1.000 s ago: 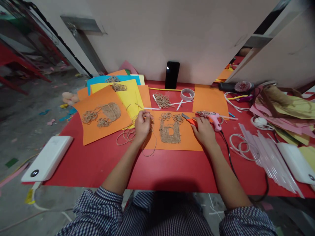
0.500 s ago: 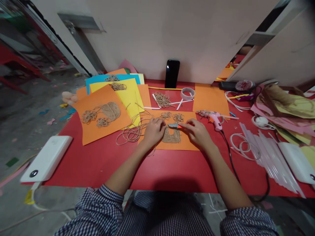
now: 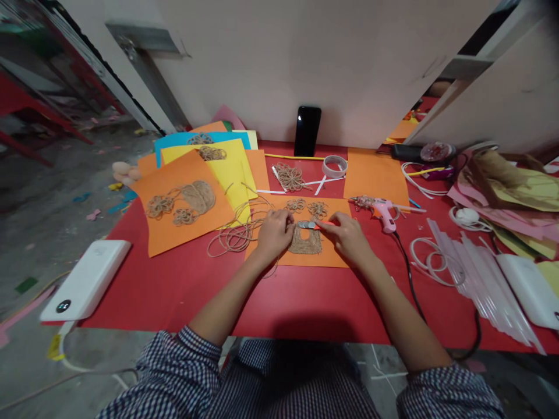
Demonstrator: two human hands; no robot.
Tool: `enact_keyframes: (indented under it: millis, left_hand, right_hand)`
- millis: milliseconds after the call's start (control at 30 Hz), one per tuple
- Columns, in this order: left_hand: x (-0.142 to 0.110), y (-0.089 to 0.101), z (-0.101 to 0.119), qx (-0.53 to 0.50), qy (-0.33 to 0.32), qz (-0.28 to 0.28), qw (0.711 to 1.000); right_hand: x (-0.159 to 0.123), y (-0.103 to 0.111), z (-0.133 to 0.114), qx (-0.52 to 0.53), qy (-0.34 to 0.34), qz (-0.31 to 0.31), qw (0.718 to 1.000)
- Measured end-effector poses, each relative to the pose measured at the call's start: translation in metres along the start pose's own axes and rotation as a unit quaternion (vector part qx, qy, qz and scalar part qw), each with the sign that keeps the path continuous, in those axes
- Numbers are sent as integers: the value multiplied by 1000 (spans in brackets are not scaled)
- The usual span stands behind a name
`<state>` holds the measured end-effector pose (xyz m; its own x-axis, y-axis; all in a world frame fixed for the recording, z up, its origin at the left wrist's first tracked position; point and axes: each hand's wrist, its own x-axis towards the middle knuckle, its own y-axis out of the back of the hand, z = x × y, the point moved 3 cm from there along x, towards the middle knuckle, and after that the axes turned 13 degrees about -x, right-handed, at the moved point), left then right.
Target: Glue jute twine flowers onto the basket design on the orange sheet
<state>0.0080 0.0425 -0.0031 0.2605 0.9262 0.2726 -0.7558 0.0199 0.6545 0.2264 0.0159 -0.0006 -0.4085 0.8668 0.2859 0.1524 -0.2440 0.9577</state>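
On an orange sheet (image 3: 336,256) before me lies a U-shaped piece of coiled brown twine (image 3: 305,245). My right hand (image 3: 349,237) is closed around a small orange-handled tool with a flat grey blade (image 3: 305,224), held across the top of that piece. At its upper left corner my left hand (image 3: 276,233) is curled in a pinch; what the fingertips hold is hidden. Loose twine (image 3: 233,235) trails in loops left of that hand. Just beyond the blade are two small twine flowers, one left (image 3: 296,205) and one right (image 3: 317,209).
A pink glue gun (image 3: 384,215) lies right of the sheet, its cord running forward. Clear plastic sticks (image 3: 484,291) and a white power bank (image 3: 528,291) are farther right. Another power bank (image 3: 87,282) sits left. A phone (image 3: 307,131) leans on the wall near a tape roll (image 3: 335,167).
The blade has tilted so its flat face catches the light, and my right hand has shifted slightly left. My left hand keeps its place; the whole view has moved a little.
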Motion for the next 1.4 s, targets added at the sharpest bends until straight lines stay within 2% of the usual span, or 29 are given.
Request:
enact_keyframes:
  millis: [167, 433, 833, 1133, 1400]
  left_hand:
    - [0, 0, 1, 29, -10, -8, 999]
    - [0, 0, 1, 37, -9, -9, 999]
    - [-1, 0, 0, 22, -17, -15, 1000]
    - [-2, -1, 2, 57, -33, -42, 997]
    - [-3, 0, 3, 73, -28, -43, 996]
  right_hand:
    - [-3, 3, 14, 44, -31, 64, 997]
    - [-4, 9, 33, 97, -8, 17, 995]
    - [-1, 6, 31, 92, 4, -29, 995]
    - [-5, 8, 36, 94, -12, 31, 995]
    - [-3, 0, 39, 74, -8, 29, 997]
